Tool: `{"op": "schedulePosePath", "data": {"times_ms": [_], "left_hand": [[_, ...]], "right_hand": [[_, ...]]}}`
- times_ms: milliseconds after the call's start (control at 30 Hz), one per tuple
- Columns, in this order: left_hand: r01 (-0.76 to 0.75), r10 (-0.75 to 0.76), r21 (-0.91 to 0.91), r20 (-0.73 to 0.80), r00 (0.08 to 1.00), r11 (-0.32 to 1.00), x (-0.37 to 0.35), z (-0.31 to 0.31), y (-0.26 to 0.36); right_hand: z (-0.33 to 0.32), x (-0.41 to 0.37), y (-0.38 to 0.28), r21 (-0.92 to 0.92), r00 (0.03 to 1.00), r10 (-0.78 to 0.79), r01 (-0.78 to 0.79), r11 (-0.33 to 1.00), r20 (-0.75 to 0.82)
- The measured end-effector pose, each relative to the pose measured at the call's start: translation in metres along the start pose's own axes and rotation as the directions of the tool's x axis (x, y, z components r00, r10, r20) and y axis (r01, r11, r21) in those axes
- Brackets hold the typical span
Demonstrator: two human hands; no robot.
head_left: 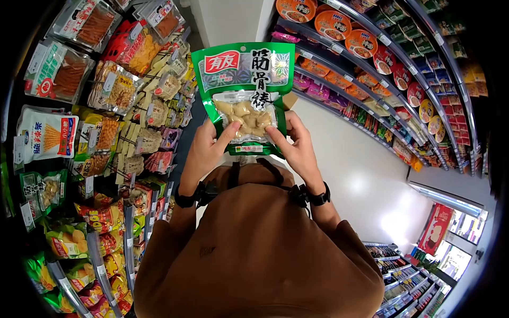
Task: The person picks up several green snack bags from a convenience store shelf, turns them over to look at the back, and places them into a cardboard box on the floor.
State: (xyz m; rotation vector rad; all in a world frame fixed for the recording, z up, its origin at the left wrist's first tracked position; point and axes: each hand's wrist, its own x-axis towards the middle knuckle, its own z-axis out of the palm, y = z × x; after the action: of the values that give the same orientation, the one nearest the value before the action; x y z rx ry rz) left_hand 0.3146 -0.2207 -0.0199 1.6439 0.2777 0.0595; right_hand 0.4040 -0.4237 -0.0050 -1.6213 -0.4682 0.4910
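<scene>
A green snack bag with black characters, a red label and a clear window showing pale pieces is held upright in front of my chest. My left hand grips its lower left edge, the thumb pressed on the window. On the lower right side my right hand holds it the same way, thumb on the front and fingers hidden behind. A similar green bag hangs on the rack at the left.
Hanging snack packets fill the rack close on the left, with bagged snacks on shelves below. Shelves of round noodle bowls curve along the right. Pale floor lies between, and a red poster stands near the bright doorway.
</scene>
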Motion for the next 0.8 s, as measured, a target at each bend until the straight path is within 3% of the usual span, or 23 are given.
{"op": "schedulePosePath", "data": {"times_ms": [67, 200, 267, 700, 800], "left_hand": [[-0.002, 0.003, -0.160, 0.007, 1.000, 0.987, -0.001, -0.001, -0.005], [-0.070, 0.086, -0.199, 0.074, 0.994, 0.978, -0.003, 0.000, 0.002], [-0.086, 0.084, -0.273, -0.022, 0.996, 0.958, -0.002, 0.006, 0.007], [-0.054, 0.052, -0.283, -0.013, 0.999, 0.958, -0.003, -0.007, -0.009], [0.061, -0.047, -0.188, 0.075, 0.996, 0.980, -0.005, -0.019, -0.006]], "right_hand": [[-0.001, 0.001, 0.001, -0.030, 1.000, -0.015, 0.015, 0.999, 0.013], [0.001, 0.001, 0.003, -0.007, 1.000, -0.009, 0.010, 1.000, 0.028], [0.000, 0.000, 0.004, -0.005, 1.000, -0.017, 0.017, 1.000, 0.013], [0.011, -0.002, -0.001, 0.144, 0.992, 0.107, -0.115, 0.983, 0.064], [0.012, 0.000, -0.001, 0.155, 0.984, 0.143, -0.159, 0.975, 0.109]]}}
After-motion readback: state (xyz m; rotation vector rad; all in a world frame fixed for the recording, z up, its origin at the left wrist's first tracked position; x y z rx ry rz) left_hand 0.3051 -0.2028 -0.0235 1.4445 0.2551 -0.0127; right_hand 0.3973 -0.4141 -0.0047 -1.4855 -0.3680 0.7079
